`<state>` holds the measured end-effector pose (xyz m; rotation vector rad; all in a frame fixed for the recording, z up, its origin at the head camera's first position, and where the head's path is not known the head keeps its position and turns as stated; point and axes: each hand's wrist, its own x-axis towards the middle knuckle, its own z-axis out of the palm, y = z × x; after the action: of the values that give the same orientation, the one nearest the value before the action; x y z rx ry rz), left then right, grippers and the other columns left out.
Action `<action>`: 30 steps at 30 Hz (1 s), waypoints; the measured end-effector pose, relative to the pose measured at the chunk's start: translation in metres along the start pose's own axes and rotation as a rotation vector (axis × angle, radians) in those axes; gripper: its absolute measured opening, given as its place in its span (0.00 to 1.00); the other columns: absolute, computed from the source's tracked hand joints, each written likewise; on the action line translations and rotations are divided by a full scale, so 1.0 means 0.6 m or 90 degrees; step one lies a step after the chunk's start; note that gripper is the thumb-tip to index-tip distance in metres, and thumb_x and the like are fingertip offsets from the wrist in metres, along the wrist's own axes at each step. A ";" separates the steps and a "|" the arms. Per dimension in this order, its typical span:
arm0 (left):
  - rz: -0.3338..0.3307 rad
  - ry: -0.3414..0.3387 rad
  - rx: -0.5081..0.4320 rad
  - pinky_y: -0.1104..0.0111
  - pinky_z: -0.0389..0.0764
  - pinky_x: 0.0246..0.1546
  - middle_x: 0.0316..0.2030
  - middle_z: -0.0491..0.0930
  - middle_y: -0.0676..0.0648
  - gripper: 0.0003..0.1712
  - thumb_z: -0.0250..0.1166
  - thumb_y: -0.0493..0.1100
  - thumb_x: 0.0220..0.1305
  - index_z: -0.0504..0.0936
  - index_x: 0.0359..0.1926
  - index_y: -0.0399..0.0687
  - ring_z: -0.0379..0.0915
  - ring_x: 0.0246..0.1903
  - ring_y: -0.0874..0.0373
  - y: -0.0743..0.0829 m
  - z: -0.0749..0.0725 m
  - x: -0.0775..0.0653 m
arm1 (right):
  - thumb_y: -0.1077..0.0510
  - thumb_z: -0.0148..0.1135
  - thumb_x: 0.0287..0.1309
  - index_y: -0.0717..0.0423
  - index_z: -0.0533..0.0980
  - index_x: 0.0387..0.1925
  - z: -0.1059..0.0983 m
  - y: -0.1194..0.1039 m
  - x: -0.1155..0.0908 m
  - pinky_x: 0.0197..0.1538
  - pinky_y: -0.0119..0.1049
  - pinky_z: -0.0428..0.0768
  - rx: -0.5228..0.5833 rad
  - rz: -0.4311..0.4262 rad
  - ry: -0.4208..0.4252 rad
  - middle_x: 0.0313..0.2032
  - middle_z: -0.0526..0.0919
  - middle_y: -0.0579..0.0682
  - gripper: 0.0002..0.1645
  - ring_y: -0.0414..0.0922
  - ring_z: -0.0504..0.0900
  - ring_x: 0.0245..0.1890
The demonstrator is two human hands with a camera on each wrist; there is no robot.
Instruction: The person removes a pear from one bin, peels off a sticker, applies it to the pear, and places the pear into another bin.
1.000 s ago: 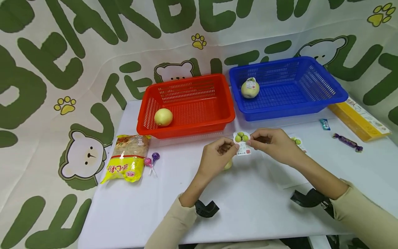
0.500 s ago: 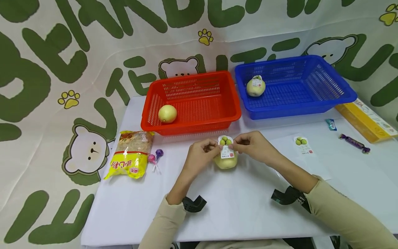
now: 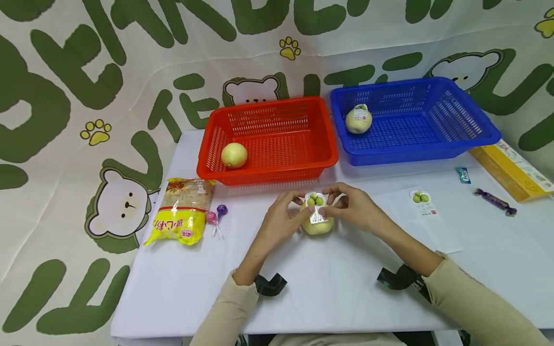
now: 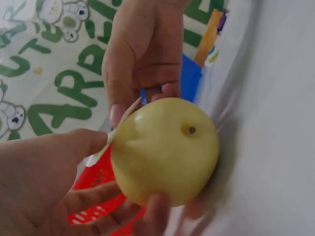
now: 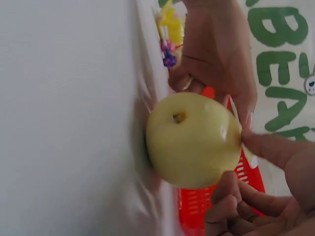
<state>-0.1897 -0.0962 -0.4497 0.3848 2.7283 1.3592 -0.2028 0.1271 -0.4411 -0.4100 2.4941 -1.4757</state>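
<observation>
A round pale-yellow pear [image 3: 318, 228] rests on the white-covered table between both hands. On its upper side lies a white label sticker [image 3: 315, 199] printed with green fruit. My left hand [image 3: 281, 218] holds the pear from the left, its thumb on the sticker and its fingers curled at the fruit's side. From the right, my right hand [image 3: 358, 207] does the same, thumb against the sticker. In the left wrist view, the sticker's edges stand partly off the pear [image 4: 162, 152]. The right wrist view shows the stem end of the pear [image 5: 192, 145].
Behind are a red basket [image 3: 268, 177] with a plain pear [image 3: 234, 155] and a blue basket [image 3: 424, 154] with a labelled pear [image 3: 358, 120]. A sticker sheet [image 3: 433, 233], candy [image 3: 495, 202] and yellow box [image 3: 510, 173] lie right; a food bag [image 3: 182, 211] and lollipops [image 3: 216, 217], left.
Both hands have brought the sticker down and left from the air onto the pear. The fingers have since spread from the sticker to the fruit's sides, thumbs on the label.
</observation>
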 end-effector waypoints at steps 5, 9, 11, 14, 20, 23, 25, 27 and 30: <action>-0.017 -0.053 -0.036 0.59 0.81 0.38 0.58 0.76 0.53 0.29 0.63 0.62 0.67 0.75 0.64 0.59 0.82 0.31 0.54 -0.005 0.007 -0.004 | 0.42 0.68 0.62 0.54 0.75 0.64 0.006 0.012 -0.004 0.30 0.36 0.78 0.020 0.032 -0.048 0.48 0.81 0.54 0.34 0.48 0.84 0.28; -0.044 -0.062 -0.111 0.62 0.81 0.26 0.60 0.75 0.53 0.25 0.65 0.62 0.66 0.78 0.59 0.61 0.81 0.18 0.51 -0.005 0.010 -0.005 | 0.39 0.63 0.65 0.54 0.74 0.66 0.009 0.019 -0.004 0.28 0.37 0.78 0.040 0.052 -0.067 0.37 0.85 0.53 0.36 0.49 0.84 0.25; -0.057 -0.062 -0.143 0.63 0.81 0.25 0.60 0.74 0.53 0.21 0.66 0.60 0.65 0.80 0.56 0.62 0.82 0.20 0.50 -0.007 0.011 -0.005 | 0.41 0.63 0.66 0.56 0.73 0.67 0.007 0.021 -0.006 0.28 0.37 0.78 0.058 0.057 -0.073 0.30 0.85 0.53 0.35 0.50 0.84 0.25; -0.076 -0.066 -0.168 0.61 0.81 0.25 0.60 0.75 0.52 0.19 0.67 0.58 0.65 0.80 0.55 0.63 0.82 0.21 0.48 -0.009 0.011 -0.006 | 0.43 0.62 0.68 0.58 0.72 0.68 0.004 0.024 -0.009 0.30 0.37 0.78 0.077 0.059 -0.082 0.27 0.85 0.53 0.35 0.50 0.85 0.26; -0.080 -0.087 -0.181 0.58 0.83 0.24 0.58 0.77 0.51 0.23 0.68 0.59 0.63 0.78 0.57 0.64 0.83 0.21 0.47 -0.012 0.013 -0.004 | 0.42 0.63 0.66 0.55 0.71 0.69 0.007 0.029 -0.012 0.31 0.36 0.76 0.080 0.065 -0.083 0.37 0.86 0.55 0.36 0.50 0.85 0.29; -0.069 -0.103 -0.182 0.62 0.80 0.26 0.46 0.84 0.49 0.27 0.70 0.60 0.61 0.78 0.59 0.64 0.83 0.21 0.48 -0.014 0.013 -0.002 | 0.42 0.65 0.64 0.54 0.71 0.69 0.007 0.031 -0.013 0.31 0.35 0.72 0.075 0.066 -0.082 0.42 0.85 0.54 0.38 0.50 0.85 0.30; -0.067 -0.111 -0.180 0.63 0.77 0.27 0.35 0.86 0.47 0.28 0.71 0.60 0.60 0.78 0.60 0.64 0.83 0.22 0.48 -0.016 0.011 -0.003 | 0.43 0.67 0.63 0.54 0.70 0.70 0.007 0.033 -0.013 0.31 0.35 0.71 0.077 0.065 -0.087 0.41 0.85 0.54 0.38 0.50 0.85 0.30; -0.071 -0.116 -0.181 0.64 0.74 0.28 0.28 0.85 0.46 0.29 0.71 0.61 0.59 0.78 0.61 0.65 0.83 0.23 0.48 -0.017 0.009 -0.004 | 0.43 0.68 0.62 0.54 0.70 0.70 0.006 0.034 -0.015 0.31 0.34 0.70 0.077 0.063 -0.090 0.40 0.85 0.53 0.39 0.50 0.84 0.30; -0.071 -0.116 -0.175 0.63 0.75 0.30 0.34 0.86 0.49 0.30 0.73 0.61 0.57 0.78 0.61 0.67 0.84 0.24 0.49 -0.019 0.006 -0.005 | 0.44 0.69 0.62 0.55 0.68 0.71 0.004 0.038 -0.017 0.31 0.33 0.71 0.081 0.048 -0.098 0.36 0.85 0.52 0.40 0.50 0.84 0.30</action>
<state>-0.1884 -0.1007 -0.4614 0.3139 2.3396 1.5571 -0.1953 0.1390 -0.4621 -0.3870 2.2584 -1.5018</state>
